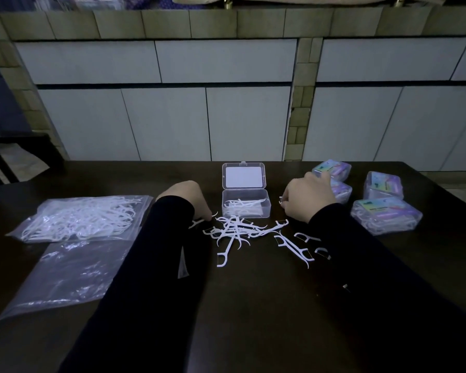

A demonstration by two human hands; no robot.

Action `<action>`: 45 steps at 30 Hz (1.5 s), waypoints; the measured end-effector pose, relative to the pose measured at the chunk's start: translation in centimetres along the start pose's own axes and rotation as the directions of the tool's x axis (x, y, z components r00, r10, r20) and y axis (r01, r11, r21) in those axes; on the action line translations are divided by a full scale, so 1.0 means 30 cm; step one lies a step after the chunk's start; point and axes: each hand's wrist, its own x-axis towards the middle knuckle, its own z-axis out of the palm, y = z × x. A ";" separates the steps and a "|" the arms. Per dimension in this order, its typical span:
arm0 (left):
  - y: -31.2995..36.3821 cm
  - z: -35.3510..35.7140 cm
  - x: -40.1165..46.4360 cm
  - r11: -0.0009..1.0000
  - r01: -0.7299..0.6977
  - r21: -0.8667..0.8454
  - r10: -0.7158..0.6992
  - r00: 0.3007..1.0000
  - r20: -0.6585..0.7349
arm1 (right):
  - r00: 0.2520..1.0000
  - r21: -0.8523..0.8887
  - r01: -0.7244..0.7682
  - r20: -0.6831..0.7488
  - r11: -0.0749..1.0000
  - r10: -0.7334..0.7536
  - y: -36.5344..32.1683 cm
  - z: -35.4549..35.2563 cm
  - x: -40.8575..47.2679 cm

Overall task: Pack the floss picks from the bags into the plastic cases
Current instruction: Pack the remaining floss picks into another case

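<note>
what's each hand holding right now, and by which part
Left hand pinches a floss pick around mid-handle at the pile's edge. Right hand holds a small white piece, probably a floss pick; which part cannot be told.

dark table [253, 305], tiled wall [199, 103], dark chair [14, 154]

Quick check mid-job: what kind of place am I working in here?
Probably a home room, not a workshop: a dark wooden table pushed against a tiled wall, with a dark chair at the left.
</note>
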 end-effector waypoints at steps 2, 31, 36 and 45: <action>0.009 -0.008 -0.018 1.000 -0.014 0.026 0.012 0.999 0.047 | 1.000 -0.007 -0.006 0.030 1.000 0.007 -0.001 -0.017 -0.014; 0.095 0.060 -0.196 0.927 -0.371 -0.049 0.375 0.918 0.128 | 0.934 0.419 0.291 0.070 0.860 -0.351 0.092 -0.038 -0.184; 0.076 0.044 -0.192 0.952 -0.306 -0.025 0.306 0.944 0.122 | 0.888 0.349 0.432 -0.003 0.832 -0.460 0.038 -0.024 -0.186; 0.083 0.044 -0.190 0.963 -0.270 -0.009 0.269 0.954 0.130 | 0.933 0.234 0.356 -0.045 0.905 -0.356 0.015 -0.008 -0.166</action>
